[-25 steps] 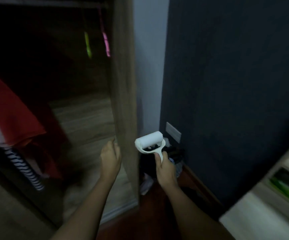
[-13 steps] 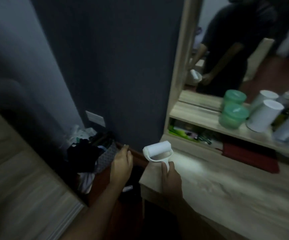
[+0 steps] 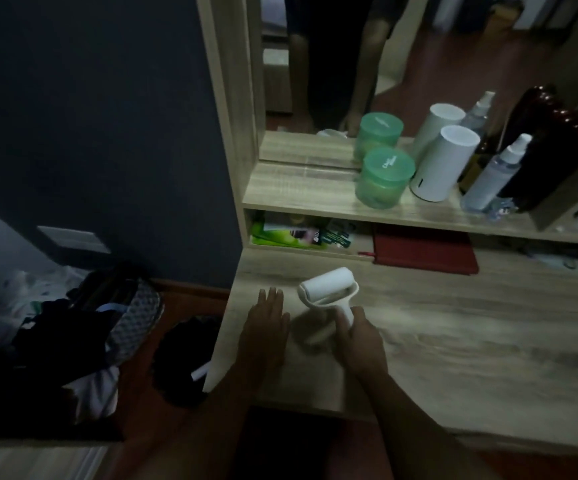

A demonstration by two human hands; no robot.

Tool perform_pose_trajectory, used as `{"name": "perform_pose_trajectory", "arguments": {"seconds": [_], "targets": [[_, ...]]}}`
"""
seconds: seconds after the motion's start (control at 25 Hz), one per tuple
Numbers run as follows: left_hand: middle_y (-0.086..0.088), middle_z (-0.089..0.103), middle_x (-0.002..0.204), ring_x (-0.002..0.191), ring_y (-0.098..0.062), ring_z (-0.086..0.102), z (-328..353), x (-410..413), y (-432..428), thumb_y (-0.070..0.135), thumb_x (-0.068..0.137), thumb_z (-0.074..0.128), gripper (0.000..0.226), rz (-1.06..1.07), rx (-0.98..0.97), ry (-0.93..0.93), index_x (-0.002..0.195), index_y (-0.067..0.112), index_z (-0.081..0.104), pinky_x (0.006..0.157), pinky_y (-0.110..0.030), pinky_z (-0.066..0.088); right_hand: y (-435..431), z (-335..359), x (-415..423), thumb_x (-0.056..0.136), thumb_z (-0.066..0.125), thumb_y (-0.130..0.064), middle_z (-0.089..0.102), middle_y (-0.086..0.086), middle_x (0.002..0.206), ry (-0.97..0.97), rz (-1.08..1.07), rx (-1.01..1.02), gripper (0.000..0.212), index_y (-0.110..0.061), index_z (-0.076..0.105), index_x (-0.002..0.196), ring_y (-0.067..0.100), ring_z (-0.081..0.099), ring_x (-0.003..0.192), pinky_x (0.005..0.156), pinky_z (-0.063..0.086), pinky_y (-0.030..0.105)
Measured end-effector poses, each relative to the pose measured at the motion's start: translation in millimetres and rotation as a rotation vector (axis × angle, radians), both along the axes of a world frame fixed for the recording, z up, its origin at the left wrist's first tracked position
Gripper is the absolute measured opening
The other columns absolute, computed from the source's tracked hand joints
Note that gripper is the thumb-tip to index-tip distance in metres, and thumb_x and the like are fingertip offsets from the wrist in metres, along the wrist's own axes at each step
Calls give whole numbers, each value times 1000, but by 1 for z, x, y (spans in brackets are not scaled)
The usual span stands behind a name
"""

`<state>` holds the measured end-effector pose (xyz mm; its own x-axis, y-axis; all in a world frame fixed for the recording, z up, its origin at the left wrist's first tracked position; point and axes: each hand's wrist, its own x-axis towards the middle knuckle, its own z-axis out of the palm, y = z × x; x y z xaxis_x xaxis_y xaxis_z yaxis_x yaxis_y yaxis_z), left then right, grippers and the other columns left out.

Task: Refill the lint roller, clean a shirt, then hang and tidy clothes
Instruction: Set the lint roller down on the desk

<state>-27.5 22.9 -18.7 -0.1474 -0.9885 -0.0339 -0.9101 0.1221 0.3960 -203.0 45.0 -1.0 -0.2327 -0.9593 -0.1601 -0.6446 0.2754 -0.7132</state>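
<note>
A white lint roller point(image 3: 327, 288) with a white roll on it is held by its handle in my right hand point(image 3: 362, 337), just above the left end of the wooden dressing table point(image 3: 453, 341). My left hand point(image 3: 266, 322) hovers flat over the table beside the roller, fingers straight and empty. A pile of dark and white clothes point(image 3: 73, 341) lies on the floor at the left, against the dark wall.
A mirror point(image 3: 332, 64) above the shelf reflects a standing person. On the shelf stand a green jar point(image 3: 384, 176), a white cylinder point(image 3: 445, 162) and a spray bottle point(image 3: 495, 174). A red notebook point(image 3: 422, 251) and green packets point(image 3: 287, 233) lie underneath.
The view swung right from the wardrobe to the dressing table. My left hand let go of the wardrobe door. Both hands, the right with the roller, moved over the tabletop.
</note>
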Motion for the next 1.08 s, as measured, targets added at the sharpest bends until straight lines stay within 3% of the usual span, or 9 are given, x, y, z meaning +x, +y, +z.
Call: {"name": "perform_pose_trajectory", "arguments": {"seconds": [0.08, 0.2, 0.48, 0.72, 0.92, 1.08], "targets": [[-16, 64, 122, 113, -32, 61, -8, -4, -8, 31, 96, 24, 53, 0, 49, -64, 119, 1, 62, 80, -41, 55, -6, -6, -6, 94, 32, -53, 67, 3, 90, 18, -14, 6, 40, -19, 51, 103, 23, 64, 84, 75, 53, 41], [-15, 64, 123, 113, -30, 61, -23, -5, -14, 36, 100, 6, 68, 28, 112, -99, 119, 2, 62, 82, -41, 54, -8, -15, -12, 95, 33, -50, 67, 4, 88, 47, -7, 5, 36, -19, 51, 102, 24, 64, 81, 71, 51, 39], [-17, 63, 123, 113, -29, 61, -33, -8, -15, 35, 99, 1, 73, 10, 127, -132, 119, 0, 61, 85, -43, 52, -18, -29, -17, 95, 36, -50, 68, -1, 91, 68, 4, 31, 34, -23, 47, 112, 18, 66, 82, 71, 52, 34], [-16, 60, 128, 119, -28, 57, -31, -9, -16, 36, 99, 4, 69, 43, 139, -143, 124, 0, 57, 92, -43, 49, -14, -28, -11, 95, 37, -47, 64, 1, 101, 171, -4, -2, 36, -21, 48, 117, 15, 60, 89, 72, 48, 31], [-15, 55, 134, 125, -28, 52, -34, -9, -16, 35, 92, 27, 56, 27, 113, -126, 128, 2, 54, 99, -39, 35, -12, -30, -8, 97, 36, -43, 57, 6, 113, 335, 8, -39, 41, -16, 49, 124, 19, 52, 101, 78, 40, 25], [-15, 52, 137, 127, -28, 49, -41, -8, -15, 36, 91, 27, 57, 7, 121, -153, 131, 3, 51, 100, -37, 29, -12, -33, -7, 89, 13, -57, 60, 4, 112, 464, 9, -72, 65, -17, 51, 124, 18, 55, 98, 83, 47, 32]]}}
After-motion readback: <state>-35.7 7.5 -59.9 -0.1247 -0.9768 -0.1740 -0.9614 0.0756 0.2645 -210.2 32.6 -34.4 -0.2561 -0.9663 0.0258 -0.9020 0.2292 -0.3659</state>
